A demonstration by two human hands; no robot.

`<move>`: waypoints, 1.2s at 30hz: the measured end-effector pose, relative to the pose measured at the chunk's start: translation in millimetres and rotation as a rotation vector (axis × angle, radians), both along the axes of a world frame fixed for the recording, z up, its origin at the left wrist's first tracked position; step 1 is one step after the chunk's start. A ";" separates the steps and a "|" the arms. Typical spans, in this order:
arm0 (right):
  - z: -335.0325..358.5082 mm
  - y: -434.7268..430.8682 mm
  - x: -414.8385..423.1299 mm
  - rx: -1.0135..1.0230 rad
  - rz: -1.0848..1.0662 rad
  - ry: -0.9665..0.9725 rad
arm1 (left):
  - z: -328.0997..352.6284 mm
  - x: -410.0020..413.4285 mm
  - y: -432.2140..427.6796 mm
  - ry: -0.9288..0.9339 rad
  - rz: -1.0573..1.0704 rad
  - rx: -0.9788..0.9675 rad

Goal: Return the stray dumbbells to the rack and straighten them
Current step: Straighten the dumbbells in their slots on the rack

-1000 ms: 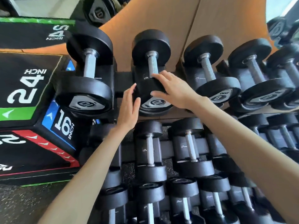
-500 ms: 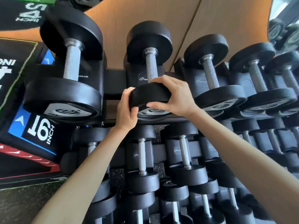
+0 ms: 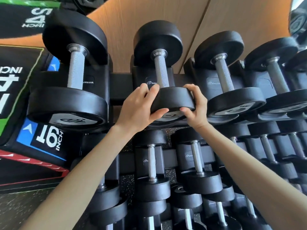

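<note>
**Two-handed grasp on a racked dumbbell.** Both hands grasp the near head of one dumbbell [image 3: 162,72], which lies on the top tier of the rack [image 3: 120,83]. The left hand [image 3: 138,110] wraps the head from its left side. Its fingers [image 3: 152,92] curl over the upper rim and the thumb presses the labelled end face below. The right hand [image 3: 197,107] mirrors this on the right side, fingers over the rim and thumb under on the end face. The black head fills the space between the two sets of fingers. Beyond the fingertips the knurled steel handle runs away to the far head, seen against the wooden wall panel [image 3: 149,12]. Left of the left fingers, apart from them, rests a larger dumbbell [image 3: 75,70]. Just right of the right fingers rests a neighbouring dumbbell [image 3: 222,75]. Below both wrists lie the lower-tier dumbbells [image 3: 152,161]. Further left of the left forearm stands a padded box [image 3: 48,138] marked "16 INCH".
</note>
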State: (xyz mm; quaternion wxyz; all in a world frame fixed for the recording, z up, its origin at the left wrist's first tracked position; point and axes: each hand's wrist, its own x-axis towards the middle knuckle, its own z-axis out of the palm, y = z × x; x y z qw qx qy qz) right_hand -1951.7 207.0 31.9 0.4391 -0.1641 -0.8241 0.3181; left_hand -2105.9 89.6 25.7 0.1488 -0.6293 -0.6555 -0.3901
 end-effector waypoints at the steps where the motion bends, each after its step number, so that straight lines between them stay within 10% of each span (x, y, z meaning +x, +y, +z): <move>1: -5.8 -0.3 1.7 -0.045 -0.029 0.031 | 6.3 2.7 1.2 0.073 0.029 -0.005; 4: -12.2 -0.9 4.4 -0.083 -0.060 0.025 | 12.6 8.8 0.4 0.098 0.064 -0.023; 11: 14.3 -3.4 10.8 -0.062 0.109 -0.247 | -30.2 5.2 -28.6 -0.576 -0.028 -0.059; 19: 61.1 -21.3 -30.2 0.338 0.176 -0.487 | -40.9 11.4 -23.5 -0.746 -0.086 0.091; 36: 11.8 5.2 -2.5 0.217 0.104 -0.050 | -5.5 14.6 0.1 -0.363 -0.068 -0.004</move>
